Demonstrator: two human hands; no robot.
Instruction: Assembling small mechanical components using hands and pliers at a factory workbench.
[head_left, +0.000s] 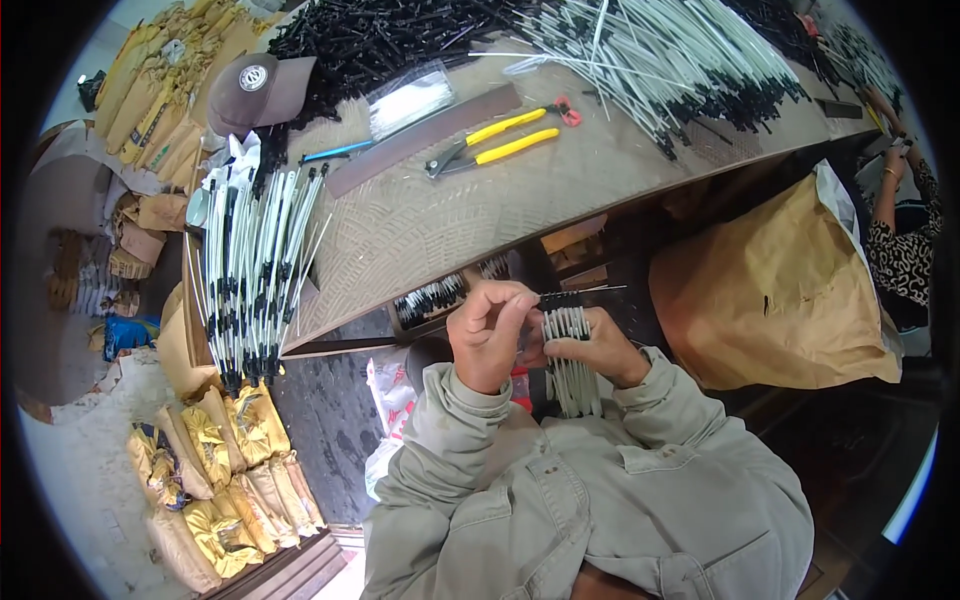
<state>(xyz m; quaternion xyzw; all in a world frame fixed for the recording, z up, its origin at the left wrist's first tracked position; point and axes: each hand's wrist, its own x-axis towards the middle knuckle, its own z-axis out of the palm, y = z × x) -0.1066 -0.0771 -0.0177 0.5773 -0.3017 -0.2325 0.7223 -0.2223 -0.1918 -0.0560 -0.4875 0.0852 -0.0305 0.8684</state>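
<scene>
In front of my chest, my right hand (pixel 606 346) is closed around a bundle of thin whitish rods (pixel 572 385), its thumb lying across them. The bundle hangs upright, its lower end against my jacket. My left hand (pixel 490 335) is just to the left, thumb and forefinger pinched together. From that pinch a thin dark rod (pixel 580 293) runs to the right, across the top of the bundle. My fingers hide its near end. The exact kind of the rods is not clear.
On the table (pixel 400 240) lie yellow-handled cutters (pixel 495 140), a brown flat bar (pixel 425 140), and a large pile of whitish rods (pixel 650 60). A standing rod cluster (pixel 260 270) is at left. Wrapped packets (pixel 225 470) are lower left, a brown paper sack (pixel 770 285) right. Another person's arm (pixel 885 190) shows far right.
</scene>
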